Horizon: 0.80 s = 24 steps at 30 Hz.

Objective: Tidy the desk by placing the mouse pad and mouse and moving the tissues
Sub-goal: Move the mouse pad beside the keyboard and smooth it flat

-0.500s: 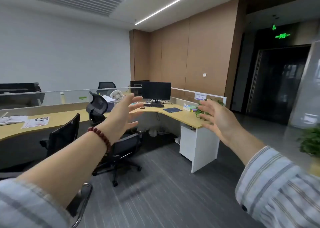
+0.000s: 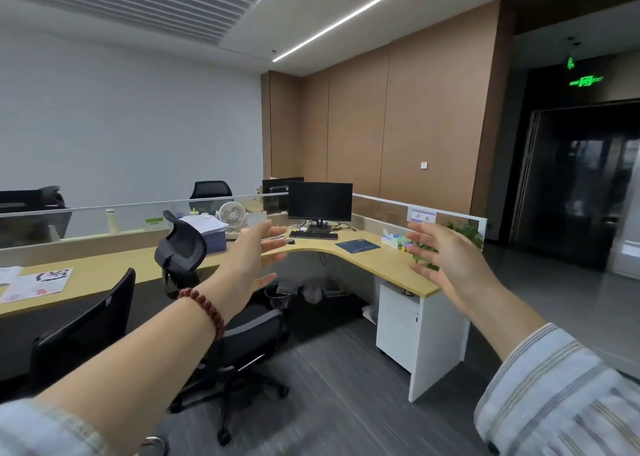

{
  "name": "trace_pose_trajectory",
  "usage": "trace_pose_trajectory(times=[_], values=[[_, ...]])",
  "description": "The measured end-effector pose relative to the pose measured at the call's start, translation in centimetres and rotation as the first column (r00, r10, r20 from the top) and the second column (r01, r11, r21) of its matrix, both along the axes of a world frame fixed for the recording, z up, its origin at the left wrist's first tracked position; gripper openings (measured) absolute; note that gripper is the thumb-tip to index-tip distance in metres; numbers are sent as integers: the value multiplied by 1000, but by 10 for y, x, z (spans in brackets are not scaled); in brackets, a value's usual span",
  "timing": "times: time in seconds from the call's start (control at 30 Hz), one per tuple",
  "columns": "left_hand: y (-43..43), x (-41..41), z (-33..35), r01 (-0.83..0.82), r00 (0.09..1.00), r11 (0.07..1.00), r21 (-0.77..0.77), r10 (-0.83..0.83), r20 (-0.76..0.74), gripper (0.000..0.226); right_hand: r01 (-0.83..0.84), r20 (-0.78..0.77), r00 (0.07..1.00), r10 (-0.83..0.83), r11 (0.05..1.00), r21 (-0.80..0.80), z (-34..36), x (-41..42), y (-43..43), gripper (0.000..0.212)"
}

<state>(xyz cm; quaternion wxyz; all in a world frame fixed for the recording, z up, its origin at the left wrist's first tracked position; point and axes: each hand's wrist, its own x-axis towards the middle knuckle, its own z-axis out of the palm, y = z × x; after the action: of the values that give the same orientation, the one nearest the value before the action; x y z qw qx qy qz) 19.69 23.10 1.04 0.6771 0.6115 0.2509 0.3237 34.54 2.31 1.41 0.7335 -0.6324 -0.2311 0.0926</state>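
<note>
**Both Hands Raised Empty, Well Short of the Corner Desk**

While we stand on the grey floor some way from the wooden corner desk (image 2: pixel 381 265), both our arms reach forward at chest height. Our left hand (image 2: pixel 249 258), with a dark red bead bracelet (image 2: pixel 204 308) on its wrist, has its fingers spread and loose, gripping nothing. Our right hand (image 2: pixel 446 258), coming out of a striped sleeve (image 2: pixel 554 393), is likewise splayed and empty, palm turned inward.

On the desk, the dark blue mouse pad (image 2: pixel 357 246) lies flat near the front edge, to the right of the black keyboard (image 2: pixel 313 235). It carries a small pale mark in one corner that we cannot read. A small dark mouse (image 2: pixel 290 241) sits just left of the keyboard. The tissue pack (image 2: pixel 393 240), pale with a white sheet poking up, rests near the partition beside a green plant (image 2: pixel 464 230). A black monitor (image 2: pixel 320 200) stands behind the keyboard, and a white desk fan (image 2: pixel 232 214) is further left.

On the left stretch of desk a paper (image 2: pixel 45 279) shows large black characters, upside down to us and not clearly legible. A green exit sign (image 2: pixel 585 81) glows above the dark doorway; its lettering is too blurred to read.
</note>
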Motion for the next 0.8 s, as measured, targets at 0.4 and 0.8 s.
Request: trace_pose_trajectory(times=[0.4,0.8], values=[[158,236,-15,10,999,999,-31,-8,52,25,1,35,999,-1,1000,1,-15,228,160,18],[321,444,-26,88,996,996,-24,-87,27,19,-20,-27,999,18,998,-55,-39,458,330,11]])
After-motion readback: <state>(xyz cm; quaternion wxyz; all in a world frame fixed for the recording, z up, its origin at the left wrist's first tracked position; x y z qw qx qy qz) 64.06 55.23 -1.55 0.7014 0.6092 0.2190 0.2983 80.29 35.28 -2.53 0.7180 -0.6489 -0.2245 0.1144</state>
